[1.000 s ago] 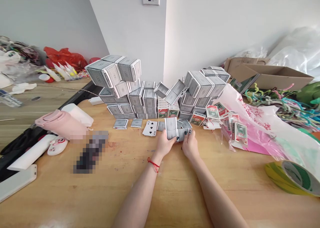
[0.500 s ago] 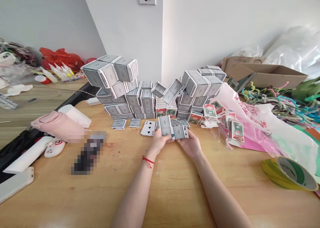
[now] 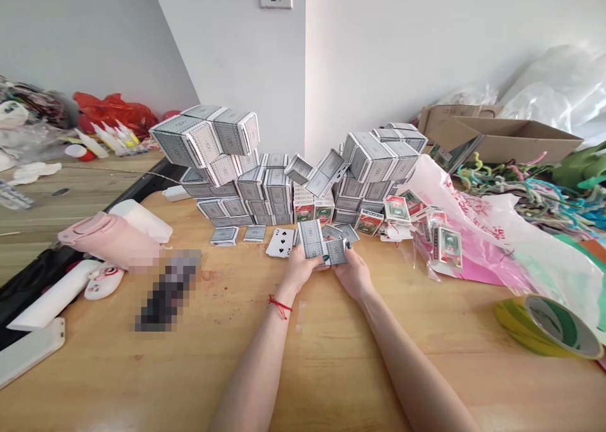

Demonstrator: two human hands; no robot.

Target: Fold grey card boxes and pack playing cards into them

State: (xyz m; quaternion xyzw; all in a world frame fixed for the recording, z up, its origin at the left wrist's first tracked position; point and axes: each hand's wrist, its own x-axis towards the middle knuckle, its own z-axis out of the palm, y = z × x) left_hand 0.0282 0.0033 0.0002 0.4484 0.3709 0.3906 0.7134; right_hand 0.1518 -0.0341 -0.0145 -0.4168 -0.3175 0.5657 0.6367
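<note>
1. The left hand (image 3: pixel 300 271) and right hand (image 3: pixel 354 275) pinch grey-backed playing cards (image 3: pixel 311 239) between fingers and thumbs, just above the wooden counter (image 3: pixel 331 362).
2. The cards look light, stiff and slippery, best held by their edges.
3. A loose spade card (image 3: pixel 280 242) lies just left.
4. Beyond rise stacked grey card packs (image 3: pixel 277 186).

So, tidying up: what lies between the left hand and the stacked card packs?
The head view shows a face-up spade card between the left hand and the stacked card packs.
</note>
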